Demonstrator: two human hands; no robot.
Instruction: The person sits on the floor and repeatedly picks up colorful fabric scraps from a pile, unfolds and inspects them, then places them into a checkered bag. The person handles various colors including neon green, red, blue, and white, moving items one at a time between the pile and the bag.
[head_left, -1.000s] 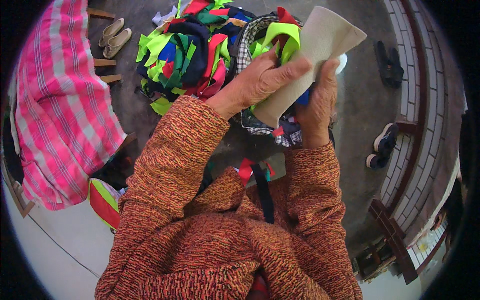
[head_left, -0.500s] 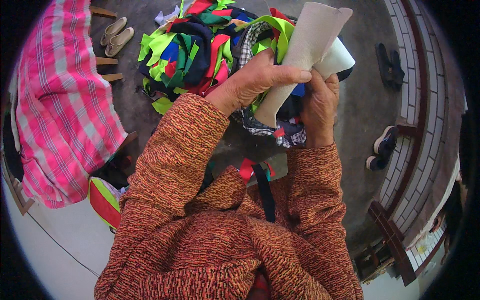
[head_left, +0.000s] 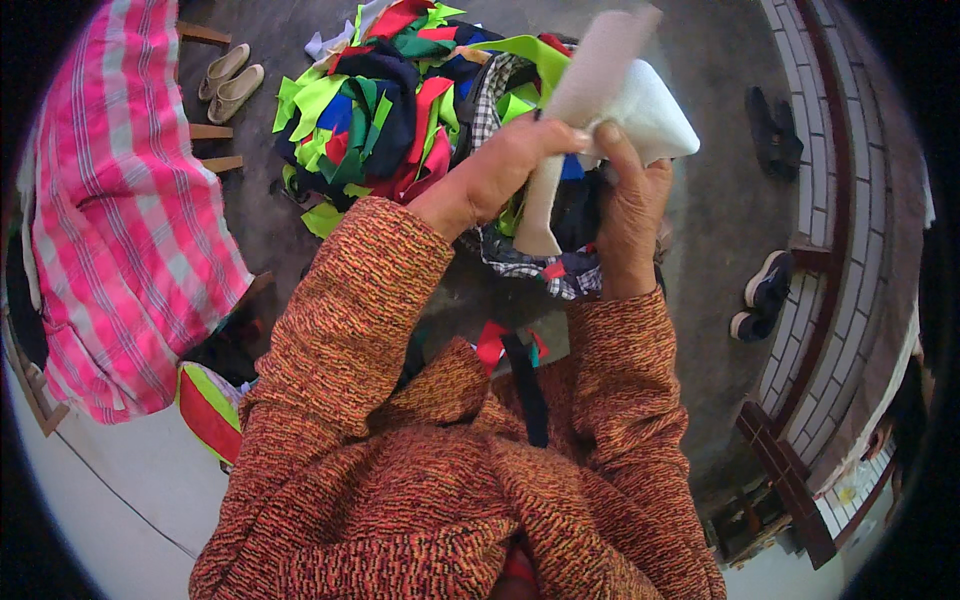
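A long beige strip of cloth [head_left: 590, 80] slants across my left hand [head_left: 500, 165], whose fingers are closed around its middle. My right hand [head_left: 635, 195] pinches a white sheet-like piece [head_left: 660, 110] between thumb and fingers, right beside the strip. Both hands nearly meet; whether the beige and white parts are one piece I cannot tell. Beneath them lies a black-and-white checked cloth bag [head_left: 545, 275] with dark and coloured scraps in it. A heap of lime, green, red and navy fabric scraps [head_left: 370, 110] lies to the left of the bag.
At the left stands furniture with wooden legs, draped in a pink plaid cloth [head_left: 130, 210]. Beige shoes [head_left: 235, 85] lie beside it. Black slippers [head_left: 775, 135] and dark shoes [head_left: 765, 295] lie at the right, along the white brick-patterned wall [head_left: 815, 130]. Small scraps [head_left: 495, 345] rest near my lap.
The beige strip has narrowed and turned in my left hand. More of the white piece now shows, spread out above my right hand. My right thumb has moved up onto it.
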